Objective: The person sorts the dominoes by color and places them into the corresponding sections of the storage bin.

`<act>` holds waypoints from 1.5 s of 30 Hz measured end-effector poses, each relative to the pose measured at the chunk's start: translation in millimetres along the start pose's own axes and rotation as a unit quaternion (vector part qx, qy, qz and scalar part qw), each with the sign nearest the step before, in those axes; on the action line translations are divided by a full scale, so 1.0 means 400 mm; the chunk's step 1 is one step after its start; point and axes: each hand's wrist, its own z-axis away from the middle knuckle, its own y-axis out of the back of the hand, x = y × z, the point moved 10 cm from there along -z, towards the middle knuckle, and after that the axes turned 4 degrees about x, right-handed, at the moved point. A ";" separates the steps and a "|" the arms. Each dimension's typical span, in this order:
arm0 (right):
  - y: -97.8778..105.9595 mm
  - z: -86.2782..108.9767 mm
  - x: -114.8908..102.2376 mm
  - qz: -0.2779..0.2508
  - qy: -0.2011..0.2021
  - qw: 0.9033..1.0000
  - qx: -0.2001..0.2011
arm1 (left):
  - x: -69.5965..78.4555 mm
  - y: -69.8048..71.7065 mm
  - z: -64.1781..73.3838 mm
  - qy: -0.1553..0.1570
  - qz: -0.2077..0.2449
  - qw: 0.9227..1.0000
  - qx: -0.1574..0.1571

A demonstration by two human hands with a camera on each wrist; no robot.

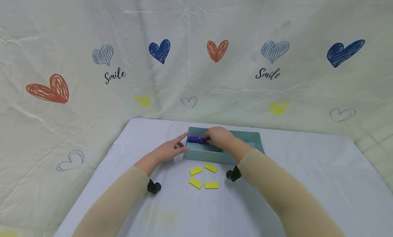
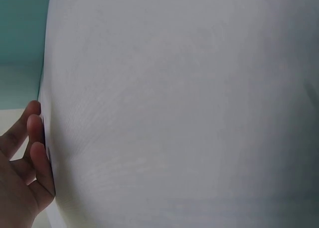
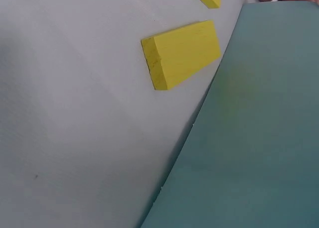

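A teal open box stands toward the back of the table. Inside it, along the far left part, a purple block lies end to end with a second purple block. My right hand reaches over the box's near wall and pinches this second block, hiding its right end. At the box's left end is my left hand, index finger and thumb spread and straight against the wall. Its other fingers curl loosely, as the left wrist view also shows. The right wrist view shows the box wall but not the right hand.
Several yellow blocks lie on the white tablecloth in front of the box; one yellow block is close to the box wall. Black wrist-worn devices hang below both wrists. A heart-printed curtain rises behind the table.
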 end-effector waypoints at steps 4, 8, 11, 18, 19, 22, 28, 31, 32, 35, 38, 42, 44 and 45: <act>-0.008 -0.007 0.009 0.003 -0.007 1.000 0.006 | 0.004 0.000 -0.001 -0.002 -0.001 1.000 0.000; -0.010 -0.010 0.011 0.003 -0.008 1.000 0.011 | 0.011 0.000 -0.001 -0.008 -0.001 1.000 0.000; -0.007 -0.011 0.007 0.001 -0.001 1.000 0.016 | 0.017 0.003 0.002 -0.012 0.002 1.000 0.000; -0.006 -0.014 0.007 0.008 0.007 1.000 0.020 | 0.025 0.007 0.007 -0.016 0.001 1.000 -0.001; -0.006 -0.014 0.008 0.009 0.008 1.000 0.021 | 0.026 0.007 0.006 -0.017 0.001 1.000 -0.001; -0.006 -0.012 0.009 0.004 0.005 1.000 0.020 | 0.026 0.006 0.007 -0.017 0.001 1.000 -0.003; 0.007 0.001 0.008 -0.004 -0.004 1.000 0.016 | 0.025 0.003 0.005 -0.014 -0.003 1.000 -0.005; 0.021 0.015 0.005 -0.009 -0.003 1.000 0.021 | 0.022 0.002 0.002 -0.010 -0.002 1.000 -0.005; 0.027 0.021 0.003 -0.012 -0.002 1.000 0.023 | 0.021 0.002 0.002 -0.009 -0.003 1.000 -0.005; 0.043 0.037 -0.004 -0.016 0.007 0.999 0.031 | 0.019 0.000 0.004 -0.006 0.000 1.000 -0.008; 0.058 0.055 -0.013 -0.023 0.017 0.999 0.038 | 0.013 -0.002 0.003 0.001 -0.001 1.000 -0.011; 0.076 0.078 -0.024 -0.021 0.026 0.999 0.041 | 0.007 0.000 0.004 0.007 -0.005 1.000 -0.009; 0.083 0.091 -0.030 -0.013 0.032 0.998 0.043 | 0.007 0.001 0.005 0.006 -0.005 1.000 -0.007; 0.086 0.098 -0.034 -0.009 0.036 0.998 0.044 | 0.007 0.001 0.007 0.006 -0.006 1.000 -0.007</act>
